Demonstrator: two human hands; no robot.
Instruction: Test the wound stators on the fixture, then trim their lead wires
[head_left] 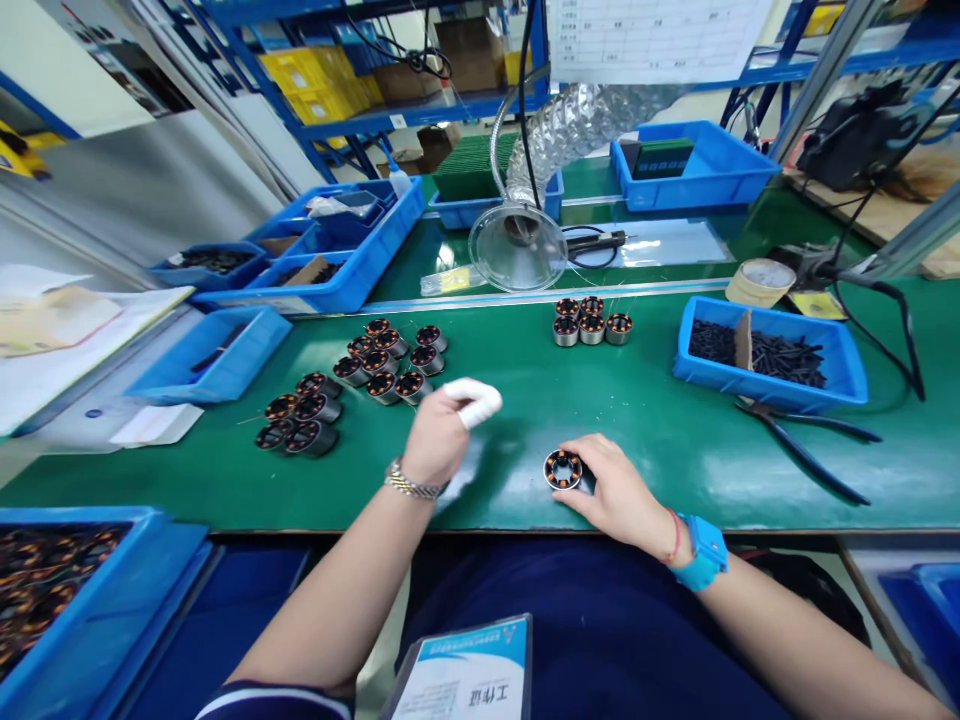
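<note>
My right hand [619,492] grips a motor stator [562,470] between thumb and fingers, near the table's front edge. The stator is a metal ring with copper windings, its open face turned up. To its left, my left hand [442,430] is above the green mat, fingers curled together with white covers on the fingertips. Whether anything small is inside that hand is hidden. Just beyond it stands a group of stators [375,365], with another cluster [304,415] to its left. Several more stators [591,325] stand farther back, right of centre.
At the right, a blue bin [772,385] holds short black tubes, with pliers [806,455] in front. A clear funnel [517,248] on a foil duct hangs at the back. Blue trays [367,265] stand back left; a stator-filled crate [142,590] is front left.
</note>
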